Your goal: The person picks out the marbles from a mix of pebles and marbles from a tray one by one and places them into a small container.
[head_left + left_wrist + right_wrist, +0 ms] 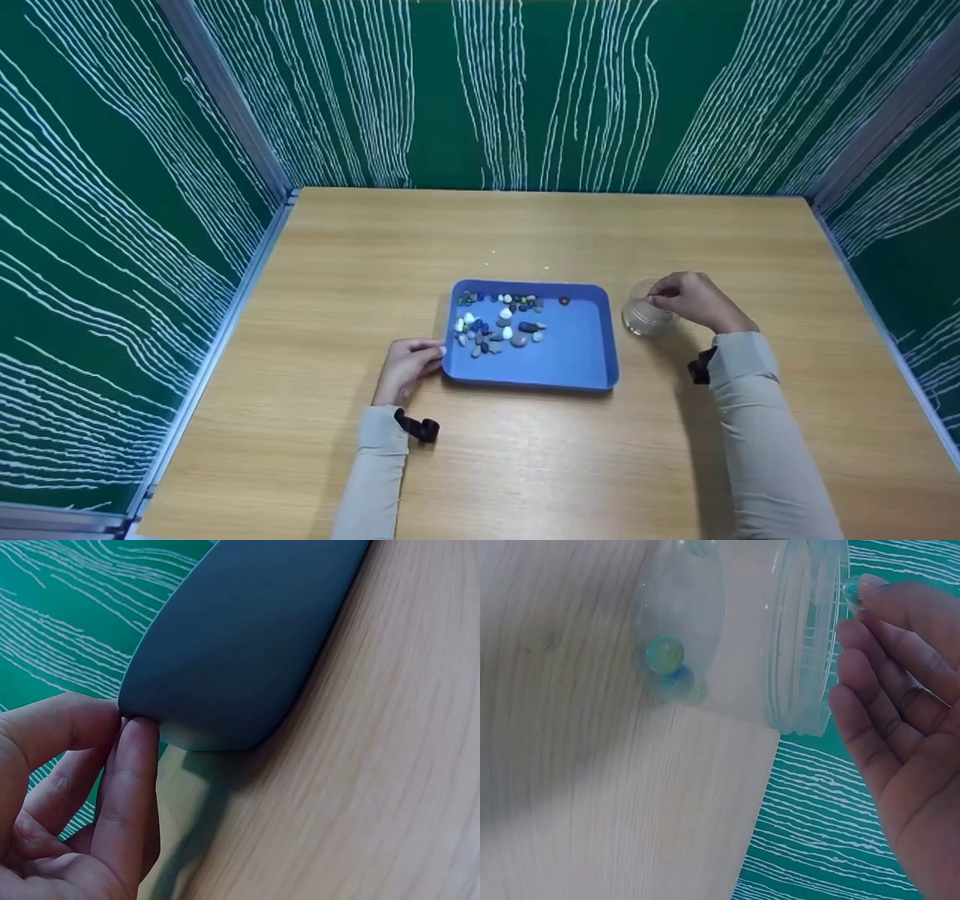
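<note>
A blue rectangular tray [574, 352] holds pebbles, white stones and glass marbles, mostly in its left half. At its left edge, my left hand [405, 367] pinches the rim between thumb and fingers; the left wrist view shows this grip on the tray's corner [232, 645] close up. Right of the tray stands a clear jar [641, 321], its mouth uncovered. Just over that mouth is my right hand [697, 301]. In the right wrist view its thumb and forefinger pinch a clear glass marble [853, 592]. A few marbles [665, 655] lie at the jar's bottom.
A brown round piece [564, 300] sits apart near the tray's back right. Tiny white bits [546, 268] lie on the wooden table [525, 465] behind the tray. Green panels [435, 97] with white wavy lines enclose the table's back and sides.
</note>
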Available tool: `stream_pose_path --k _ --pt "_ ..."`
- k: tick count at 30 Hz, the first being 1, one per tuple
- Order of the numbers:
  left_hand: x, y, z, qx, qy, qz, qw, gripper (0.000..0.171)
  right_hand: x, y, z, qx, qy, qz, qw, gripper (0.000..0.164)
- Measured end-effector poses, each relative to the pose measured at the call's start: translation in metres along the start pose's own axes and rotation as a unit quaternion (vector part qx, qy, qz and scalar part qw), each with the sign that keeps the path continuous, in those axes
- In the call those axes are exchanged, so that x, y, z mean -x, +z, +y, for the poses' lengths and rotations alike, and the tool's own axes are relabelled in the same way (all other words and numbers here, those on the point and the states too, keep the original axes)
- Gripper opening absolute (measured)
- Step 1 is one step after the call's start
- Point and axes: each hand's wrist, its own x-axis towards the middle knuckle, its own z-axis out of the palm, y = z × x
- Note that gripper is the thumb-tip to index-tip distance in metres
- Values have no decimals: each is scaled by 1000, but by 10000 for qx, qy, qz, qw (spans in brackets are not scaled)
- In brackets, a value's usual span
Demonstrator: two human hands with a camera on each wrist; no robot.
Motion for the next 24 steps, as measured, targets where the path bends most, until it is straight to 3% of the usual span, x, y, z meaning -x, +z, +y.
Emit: stream_pose_path --k 11,20,24 --pt "1 1 1 -17 -139 53 9999 23 5 -1 4 -54 167 -3 9998 22" --pt "1 0 1 6 -23 47 10000 24 8 -3 2 -45 232 21 9997 21" --pt "1 0 1 -66 -15 21 10000 25 9 -2 5 11 5 173 9998 20"
